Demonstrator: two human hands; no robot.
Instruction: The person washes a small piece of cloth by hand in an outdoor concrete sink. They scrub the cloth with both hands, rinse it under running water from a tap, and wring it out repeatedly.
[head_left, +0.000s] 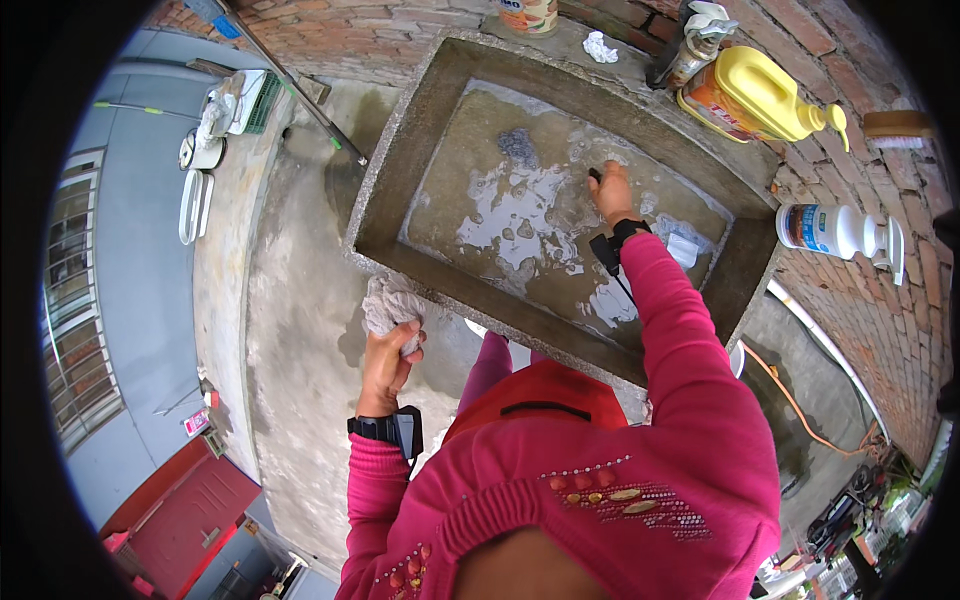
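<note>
My left hand (390, 367) grips a bunched, pale wet cloth (388, 304) just outside the near left corner of a stone-and-concrete wash basin (457, 289). Inside the basin, my right hand (613, 191) is low over the wet floor. Its fingers close around a small black object (595, 174), mostly hidden by the hand. Shallow, soapy water (517, 217) covers part of the basin floor. A grey mesh-like scouring pad or cloth (517, 148) lies left of my right hand. A whitish flat piece (681, 250) rests near the basin's right wall, partly behind my right forearm.
On the far ledge are a printed tub (527, 15), crumpled white tissue (600, 47), a spray bottle (694, 52) and a yellow jug (757, 97). A white trigger bottle (832, 231) and brush (896, 127) are at right. A mop pole (300, 90) leans left of the basin.
</note>
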